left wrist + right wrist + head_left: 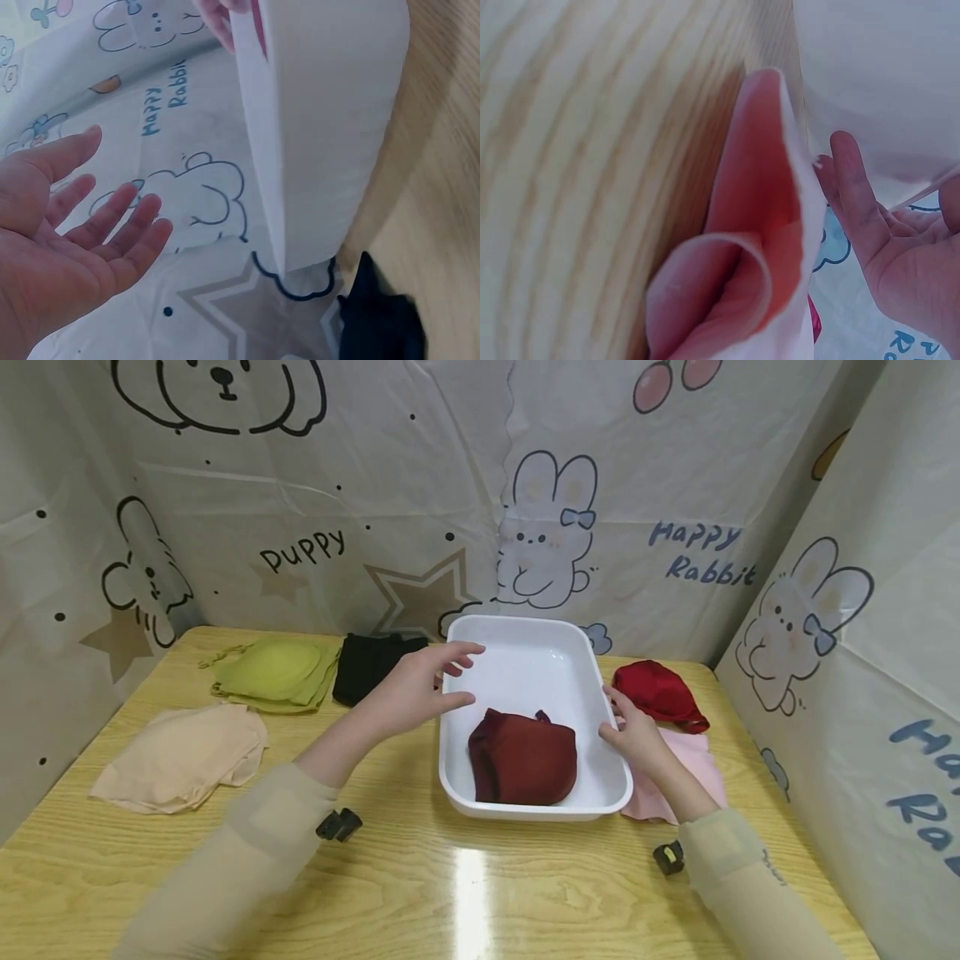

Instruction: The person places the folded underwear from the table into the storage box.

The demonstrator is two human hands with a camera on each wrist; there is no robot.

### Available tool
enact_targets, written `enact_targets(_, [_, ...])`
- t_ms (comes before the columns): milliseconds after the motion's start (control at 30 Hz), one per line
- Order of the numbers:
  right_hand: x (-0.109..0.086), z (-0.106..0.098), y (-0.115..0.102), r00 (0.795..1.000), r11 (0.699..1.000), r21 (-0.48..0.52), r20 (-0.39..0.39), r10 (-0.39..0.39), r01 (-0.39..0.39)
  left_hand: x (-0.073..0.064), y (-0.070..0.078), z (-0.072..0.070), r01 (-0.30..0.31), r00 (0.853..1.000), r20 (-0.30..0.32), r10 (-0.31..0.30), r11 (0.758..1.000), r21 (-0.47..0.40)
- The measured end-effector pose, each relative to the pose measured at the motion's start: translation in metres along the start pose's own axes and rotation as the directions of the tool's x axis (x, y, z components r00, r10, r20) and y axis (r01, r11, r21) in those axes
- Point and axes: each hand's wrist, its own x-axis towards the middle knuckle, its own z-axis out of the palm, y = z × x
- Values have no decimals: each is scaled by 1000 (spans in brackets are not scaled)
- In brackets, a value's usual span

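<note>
A white plastic tray (517, 672) stands on the wooden table with a folded maroon bra (525, 760) in its near half. My left hand (423, 685) hovers by the tray's left rim, fingers spread and holding nothing. In the left wrist view, that hand (90, 225) is apart from the tray's outer wall (330, 127). At the right rim, my right hand (637, 731) grips the tray, thumb at the rim and fingers along the outside. The right wrist view shows this hand (907, 262) against the wall, beside a pink cloth garment (757, 165).
Left of the tray lie a yellow-green bra (277, 672), a black garment (371, 664) and a beige garment (187, 756). A red bra (656, 693) lies to the right, behind the pink garment. Printed cloth walls (420, 468) enclose the table's back and sides.
</note>
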Motion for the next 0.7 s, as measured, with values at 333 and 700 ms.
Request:
enact_targets(333, [1,0,-2,1000,1000,12,-3,-7,7,-18,1,-18,-21,996,-85,21,1000,5])
enact_targets(700, [-1,1,0,1000,1000,16,6,4,-4,-39,0,-36,-124,961,-240,134,991,56])
